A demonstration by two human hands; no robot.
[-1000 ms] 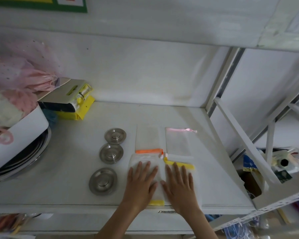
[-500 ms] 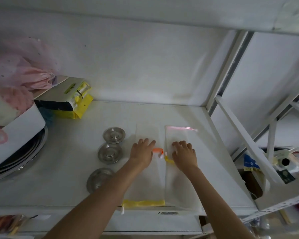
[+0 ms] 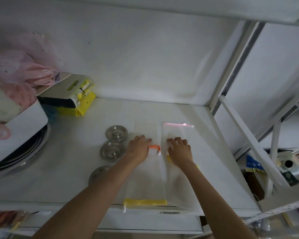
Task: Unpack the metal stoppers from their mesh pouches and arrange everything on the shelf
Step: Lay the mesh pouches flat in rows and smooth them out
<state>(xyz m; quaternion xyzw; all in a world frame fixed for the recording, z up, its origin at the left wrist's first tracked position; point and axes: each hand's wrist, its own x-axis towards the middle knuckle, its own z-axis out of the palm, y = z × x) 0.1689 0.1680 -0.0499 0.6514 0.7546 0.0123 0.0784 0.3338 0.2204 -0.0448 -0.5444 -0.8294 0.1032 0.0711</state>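
Shelf (image 3: 67, 169), pouches (image 3: 145, 183) overhanging front edge

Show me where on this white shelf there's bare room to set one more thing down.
Bare patches: the back strip of the white shelf behind the flat mesh pouches, the left front between the stacked metal pans and the three round metal stoppers, and the right edge beside the pink-trimmed pouch. The centre is crowded, under both hands.

One camera only, on my head: it looks forward and down from close above the white shelf (image 3: 72, 169), facing its back wall at twelve o'clock, my forearms entering from six o'clock.
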